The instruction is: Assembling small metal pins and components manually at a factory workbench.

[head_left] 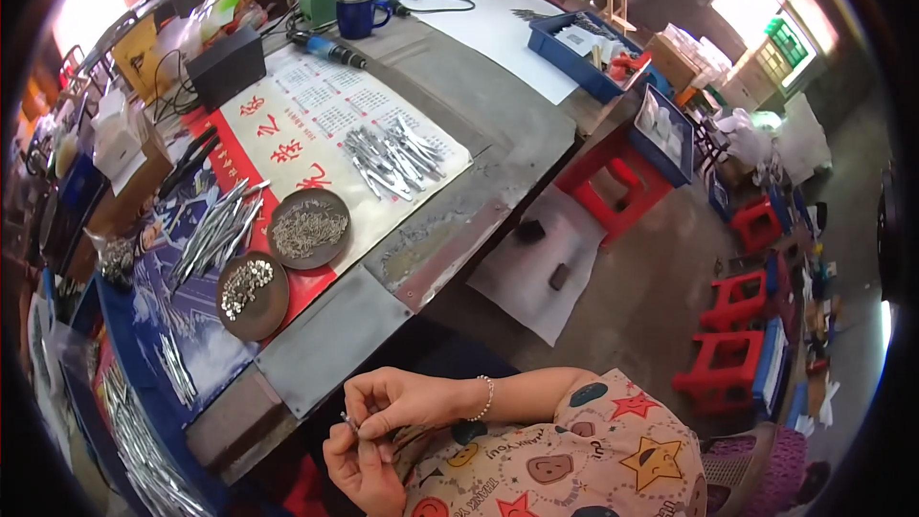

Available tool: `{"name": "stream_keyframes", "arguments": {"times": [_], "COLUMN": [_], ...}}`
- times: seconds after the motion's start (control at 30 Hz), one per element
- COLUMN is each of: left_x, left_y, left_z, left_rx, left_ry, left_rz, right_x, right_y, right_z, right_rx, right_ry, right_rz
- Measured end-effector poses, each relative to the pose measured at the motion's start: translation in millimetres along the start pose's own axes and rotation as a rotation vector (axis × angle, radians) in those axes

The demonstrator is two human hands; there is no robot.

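One small silvery metal piece (347, 418) — thin, partly hidden | pinched between fingertips of right hand (402, 400) and left hand (364, 467), both closed on it, at 6 o'clock, off the table edge | grey worktable (498, 148) — two brown dishes (308, 228) of metal parts at 10 o'clock | red stools (728, 354) on floor at 3 o'clock

Head-worn fisheye, downward over workbench (498, 148)
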State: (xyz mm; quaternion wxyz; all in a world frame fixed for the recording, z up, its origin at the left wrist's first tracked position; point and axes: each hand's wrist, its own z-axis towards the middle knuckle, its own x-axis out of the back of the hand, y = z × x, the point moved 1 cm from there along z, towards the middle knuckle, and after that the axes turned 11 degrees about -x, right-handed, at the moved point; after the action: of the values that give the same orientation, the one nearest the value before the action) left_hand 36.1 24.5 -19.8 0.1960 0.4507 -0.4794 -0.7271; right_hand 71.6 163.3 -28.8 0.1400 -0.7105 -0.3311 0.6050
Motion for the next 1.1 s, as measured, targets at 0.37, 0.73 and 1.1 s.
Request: {"name": "stream_keyframes", "arguments": {"times": [0.37,0.73,1.1], "left_x": [-8.3,-5.4,-8.8], "left_y": [18.8,17.7,9.8], "left_z": [7.9,6.3,15.5], "left_rx": [-0.35,-0.534,-0.571], "left_ry": [0.055,0.065,0.144], "left_rz": [0.405,0.776,0.722], "right_x": [-35.7,-36.9,-37.5], "right_y": [1.8,7.9,-0.8], "right_z": [12.9,15.7,17.9], "right_rx": [0.324,0.672,0.759], "right_ry": [0.151,0.347,0.36], "right_rz": [-0.279,-0.692,-0.79]}}
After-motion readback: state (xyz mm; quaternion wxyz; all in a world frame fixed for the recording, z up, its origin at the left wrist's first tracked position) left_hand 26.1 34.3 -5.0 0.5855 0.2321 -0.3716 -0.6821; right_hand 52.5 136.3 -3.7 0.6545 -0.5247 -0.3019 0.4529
